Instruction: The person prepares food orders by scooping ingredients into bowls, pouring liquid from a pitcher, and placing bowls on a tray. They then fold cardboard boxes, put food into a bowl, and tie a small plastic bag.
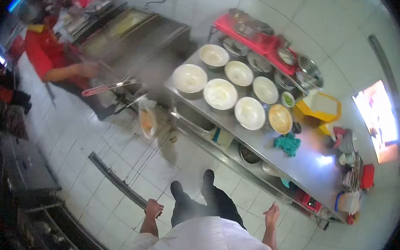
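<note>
My left hand [153, 208] hangs beside my left hip over the tiled floor, its fingers curled; a small dark thing shows at its edge, too unclear to name. On the other side, my right hand [272, 214] is held out near the steel counter [265, 140], fingers loosely apart and nothing visible in it. The counter carries several white bowls [220, 94], a brownish bowl [280, 119], a small cup of green pieces [288, 99] and a teal cloth [287, 144]. Neither hand touches these.
A person in red [44, 54] stands at the back left by the cooking units [155, 35], near long red-handled tongs [96, 90]. A plastic bag [147, 120] is near the counter's left end. Yellow container [325, 105], red rack [264, 47], stacked dishes [351, 174] and a floor drain [116, 179] also show.
</note>
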### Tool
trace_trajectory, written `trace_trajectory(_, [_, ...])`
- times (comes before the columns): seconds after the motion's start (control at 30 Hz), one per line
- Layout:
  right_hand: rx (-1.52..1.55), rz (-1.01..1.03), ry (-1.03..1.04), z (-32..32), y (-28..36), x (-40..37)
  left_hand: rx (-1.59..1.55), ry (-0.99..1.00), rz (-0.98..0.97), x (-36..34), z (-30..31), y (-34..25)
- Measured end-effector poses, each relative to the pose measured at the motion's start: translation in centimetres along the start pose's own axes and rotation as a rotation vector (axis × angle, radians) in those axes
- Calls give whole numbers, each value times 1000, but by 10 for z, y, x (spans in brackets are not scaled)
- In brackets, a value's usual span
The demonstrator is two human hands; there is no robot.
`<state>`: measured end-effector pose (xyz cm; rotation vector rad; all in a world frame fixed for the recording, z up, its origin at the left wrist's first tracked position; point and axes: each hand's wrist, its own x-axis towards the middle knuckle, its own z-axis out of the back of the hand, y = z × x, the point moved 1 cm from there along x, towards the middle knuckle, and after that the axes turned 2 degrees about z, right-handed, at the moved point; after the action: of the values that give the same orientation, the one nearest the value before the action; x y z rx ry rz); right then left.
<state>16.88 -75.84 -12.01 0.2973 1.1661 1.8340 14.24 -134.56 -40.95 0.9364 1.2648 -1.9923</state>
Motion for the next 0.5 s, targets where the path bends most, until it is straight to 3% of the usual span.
trace_trajectory(0.03, [-112,-26,-76,19,4,-10,69,17,51,-32,11,-69])
trace_trajectory(0.07, [-223,-50,-146,33,4,-11,578,-87,-365,-11,7,-70])
trace_trajectory(0.1, [-219,-58,-164,47,-1,-5,679,-409,-780,17,-1,-71])
trace_trajectory(0.13, [-199,-44,-271,63,-11,9,285,-266,-572,-17,1,-139])
trace_trajectory(0.17, [-177,-33,-377,77,-22,26,246,-333,-541,-23,-5,-186])
trace_trajectory(0.23, [6,57,-401,96,-43,70,213,-179,-345,-41,-21,-289])
trace_trajectory(0.3, [164,22,-382,100,-41,109,7,-168,-407,-75,-56,-368])
trace_trajectory(0.37, [249,88,-391,85,-4,125,3,-124,-640,-89,-101,-425])
trace_trajectory(0.47, [-3,374,-297,89,8,150,-56,-154,-922,-138,-189,-497])
trace_trajectory(0.5, [133,227,-218,92,-3,155,-142,-17,-982,-144,-220,-508])
